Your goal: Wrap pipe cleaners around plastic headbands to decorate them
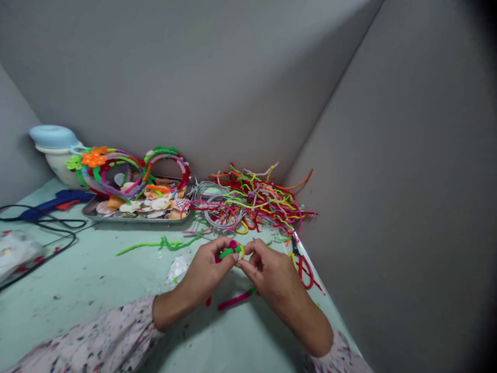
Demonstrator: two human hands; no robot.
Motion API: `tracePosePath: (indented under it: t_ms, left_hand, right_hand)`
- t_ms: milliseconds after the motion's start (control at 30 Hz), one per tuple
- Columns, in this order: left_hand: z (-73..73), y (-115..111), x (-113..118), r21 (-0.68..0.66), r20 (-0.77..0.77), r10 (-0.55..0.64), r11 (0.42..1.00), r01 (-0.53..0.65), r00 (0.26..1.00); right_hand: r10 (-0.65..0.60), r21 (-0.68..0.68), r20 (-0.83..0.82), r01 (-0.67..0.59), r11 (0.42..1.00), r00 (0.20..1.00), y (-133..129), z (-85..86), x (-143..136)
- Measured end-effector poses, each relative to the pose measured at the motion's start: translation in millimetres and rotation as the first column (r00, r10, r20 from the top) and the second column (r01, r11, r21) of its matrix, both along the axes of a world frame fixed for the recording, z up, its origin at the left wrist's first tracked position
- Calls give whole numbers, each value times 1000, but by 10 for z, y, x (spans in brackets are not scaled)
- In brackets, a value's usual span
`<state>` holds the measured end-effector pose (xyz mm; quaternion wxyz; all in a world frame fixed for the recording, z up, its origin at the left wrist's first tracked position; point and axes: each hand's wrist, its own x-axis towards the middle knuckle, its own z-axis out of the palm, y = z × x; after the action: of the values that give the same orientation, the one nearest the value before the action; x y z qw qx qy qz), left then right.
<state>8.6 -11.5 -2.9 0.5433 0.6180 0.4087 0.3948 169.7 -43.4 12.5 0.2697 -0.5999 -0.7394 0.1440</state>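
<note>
Left hand [207, 267] grip held green fuzzy piece [228, 253] | right hand [274, 274] grip apparently pinched yellow strand [243, 252] | step seemed winding | next turn probably needed steady tension

One bare left hand [209, 267], one bare right hand [267, 269]; one green-and-yellow fuzzy piece [230, 252]; one silver metal tray [140, 219]; one white tub with light-blue lid [58, 160]; one dark-blue glue gun [42, 207]; multicoloured pipe cleaners [264, 199], too tangled to count.

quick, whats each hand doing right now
Left hand: closed, holding a green fuzzy piece.
Right hand: at the piece's yellow strip; whether closed on it cannot be told.
</note>
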Motion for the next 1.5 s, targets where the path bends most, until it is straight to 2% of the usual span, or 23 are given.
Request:
tracePosePath:
  t_ms: [133, 233, 333, 433, 500, 600, 733, 900, 1000, 1233, 1333, 1500]
  left_hand:
    - [-1, -8, -11, 14, -2, -23, 1000, 23, 1000]
    - [16, -13, -8, -18, 2, -50, 999, 50, 999]
    - [37, -5, -7, -109, 45, -94, 989, 98, 995]
    - [45, 19, -17, -162, 109, -123, 977, 140, 986]
    - [41, 40, -26, -146, 128, -128, 978, 146, 984]
    - [23, 69, -27, -115, 93, -102, 987, 112, 990]
    - [-23, 100, -2, -121, 47, -113, 986, 118, 992]
    - [-88, 136, 15, -145, -25, -115, 983, 110, 993]
    - [-110, 155, 9, -171, -57, -99, 981, 88, 993]
    - [-121, 164, 6, -236, -3, -134, 963, 129, 991]
    - [-102, 157, 11, -257, 9, -104, 961, 103, 995]
    - [-102, 164, 13, -271, 15, -95, 958, 95, 995]
  right_hand:
    - [13, 271, 210, -71, 960, 978, 39, 19, 70]
    - [117, 323, 234, -190, 927, 965, 94, 49, 125]
    - [277, 267, 131, -303, 915, 952, 143, 41, 159]
    - [342, 201, -44, -327, 923, 939, 179, -8, 176]
    - [310, 137, -175, -289, 947, 934, 204, -48, 188]
    - [178, 0, -361, -190, 982, 916, 253, -114, 211]
    - [56, -146, -495, -146, 978, 867, 307, -196, 214]
    - [61, -217, -551, -213, 953, 832, 319, -230, 184]
    - [103, -257, -576, -299, 919, 811, 324, -217, 207]
    - [171, -313, -635, -453, 835, 754, 329, -166, 308]
    - [165, -308, -615, -428, 850, 771, 335, -184, 296]
    - [160, -250, -524, -331, 910, 836, 322, -188, 257]
